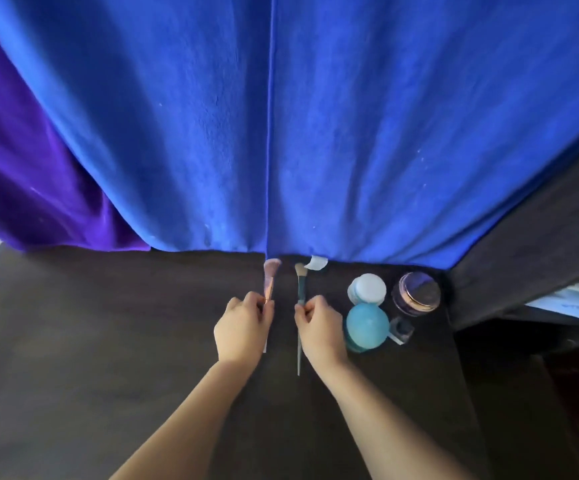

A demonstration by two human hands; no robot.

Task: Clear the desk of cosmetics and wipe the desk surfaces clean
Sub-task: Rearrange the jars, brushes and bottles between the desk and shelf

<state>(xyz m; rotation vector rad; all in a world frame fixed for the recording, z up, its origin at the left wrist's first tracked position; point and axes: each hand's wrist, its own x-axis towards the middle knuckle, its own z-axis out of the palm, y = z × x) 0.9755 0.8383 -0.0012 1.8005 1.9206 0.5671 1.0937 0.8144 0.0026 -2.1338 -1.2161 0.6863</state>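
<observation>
On the dark brown desk [108, 341], my left hand [243, 329] pinches a pink makeup brush [270, 277] by its handle, bristles pointing away from me. My right hand [321, 330] pinches a teal-handled makeup brush [300, 282], whose thin handle end sticks out toward me below the hand. To the right stand a white-lidded jar [367, 288], a teal round-lidded jar [367, 326], a purple jar with a gold rim [416, 293] and a small dark bottle [402, 330].
A blue curtain [315, 133] and a purple one [21, 168] hang along the desk's far edge. A small white tag [316, 262] lies beneath the blue curtain's hem. The desk's right edge drops off beside the jars, with a dark panel [540, 244] beyond.
</observation>
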